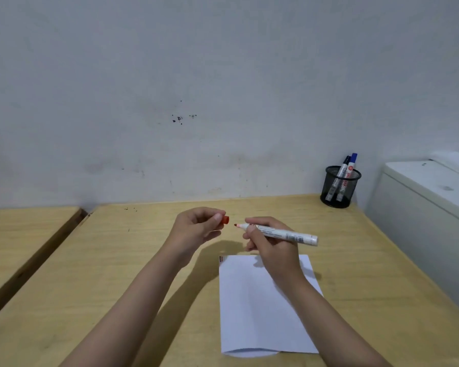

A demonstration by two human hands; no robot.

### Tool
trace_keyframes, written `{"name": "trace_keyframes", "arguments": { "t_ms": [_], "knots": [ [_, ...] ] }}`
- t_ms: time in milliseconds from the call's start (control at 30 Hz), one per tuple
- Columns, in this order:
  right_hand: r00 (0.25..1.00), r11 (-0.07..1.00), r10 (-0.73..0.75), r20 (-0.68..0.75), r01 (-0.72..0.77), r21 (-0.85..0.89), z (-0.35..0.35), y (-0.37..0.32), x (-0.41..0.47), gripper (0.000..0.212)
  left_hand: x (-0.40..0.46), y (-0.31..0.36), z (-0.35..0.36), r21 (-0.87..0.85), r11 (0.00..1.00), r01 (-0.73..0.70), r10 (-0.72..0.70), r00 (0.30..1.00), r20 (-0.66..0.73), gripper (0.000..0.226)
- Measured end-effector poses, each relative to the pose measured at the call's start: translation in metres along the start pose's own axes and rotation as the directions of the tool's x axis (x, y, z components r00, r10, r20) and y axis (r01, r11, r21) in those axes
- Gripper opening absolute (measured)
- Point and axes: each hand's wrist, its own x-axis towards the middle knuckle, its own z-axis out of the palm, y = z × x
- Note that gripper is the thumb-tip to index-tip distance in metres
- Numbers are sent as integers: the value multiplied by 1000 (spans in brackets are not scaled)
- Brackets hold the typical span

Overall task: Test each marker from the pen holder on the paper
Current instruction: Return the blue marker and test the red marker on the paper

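A white sheet of paper (260, 305) lay flat on the light wooden table (117, 274), in the lower middle of the frame, with a little red mark at its top left corner. Two bare arms reached up from the bottom edge. Just above the paper, near the middle of the frame, the right hand (269, 242) was closed around a white marker (281, 233), and its fingers were wrapped tight on the barrel. The marker had no cap on, and its red tip pointed left. A small gap away to the left, the left hand (196, 227) pinched the red cap (225, 220) between thumb and fingertips, with the other fingers curled in. The cap and the tip were near each other but not touching. Farther back, at the right of the frame, a black mesh pen holder (339, 186) stood on the table by the wall (170, 75). Inside it leaned a black marker (343, 168) and a blue marker (351, 162). A white box (429, 197) sat beside the holder, at the right edge.
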Motion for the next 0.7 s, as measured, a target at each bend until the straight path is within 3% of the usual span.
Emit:
{"name": "trace_keyframes", "arguments": {
  "t_ms": [267,500,700],
  "knots": [
    [987,990,-123,102,129,-50,0,-43,-15,8,-33,26,17,-130,991,4,11,993,119,12],
    [977,987,-152,148,158,-28,-9,-64,-28,14,-59,45,22,-216,976,-10,38,991,129,17],
    [961,974,-224,160,228,-6,-13,-81,-40,15,-83,61,27,-138,981,-140,156,981,116,14]
  ]
}}
